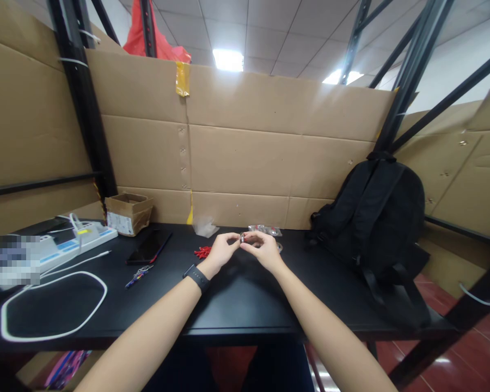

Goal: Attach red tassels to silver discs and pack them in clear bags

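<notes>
Above the middle of the black table, my left hand and my right hand meet at the fingertips. Both pinch a small, shiny metallic piece, ring-like in outline; its exact kind is too small to tell. A dark watch is strapped round my left wrist. Beside that hand, on the table, lies a little pile of red pieces. Behind my hands are a crumpled clear plastic bag and some clear packets with small contents. A pale round item is partly hidden by my right hand.
A black backpack stands at the right. On the left are a small cardboard box, a phone, a keyring, a white power strip and a looped white cable. Cardboard panels wall the back.
</notes>
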